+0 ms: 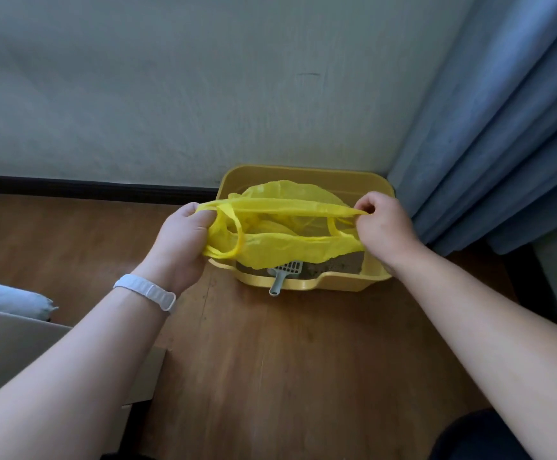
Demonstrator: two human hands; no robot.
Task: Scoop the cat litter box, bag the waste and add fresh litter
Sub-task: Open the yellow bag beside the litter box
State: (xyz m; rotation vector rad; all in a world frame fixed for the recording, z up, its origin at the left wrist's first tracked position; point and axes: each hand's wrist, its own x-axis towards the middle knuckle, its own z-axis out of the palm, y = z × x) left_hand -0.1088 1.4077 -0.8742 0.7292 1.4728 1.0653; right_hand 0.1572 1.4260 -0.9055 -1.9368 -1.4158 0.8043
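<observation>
Head view: the left grip (184,240) and the right grip (383,227) each pinch one end of a thin yellow plastic bag (290,247), holding its mouth stretched between them. Just below and beyond both grips, a yellow plastic litter box (336,283) sits on the brown wooden floor (270,360). It holds grey-brown litter (343,263) and a pale grey slotted scoop (285,272), whose handle lies over the near rim. A blue curtain (502,127) hangs to the right of the right grip.
</observation>
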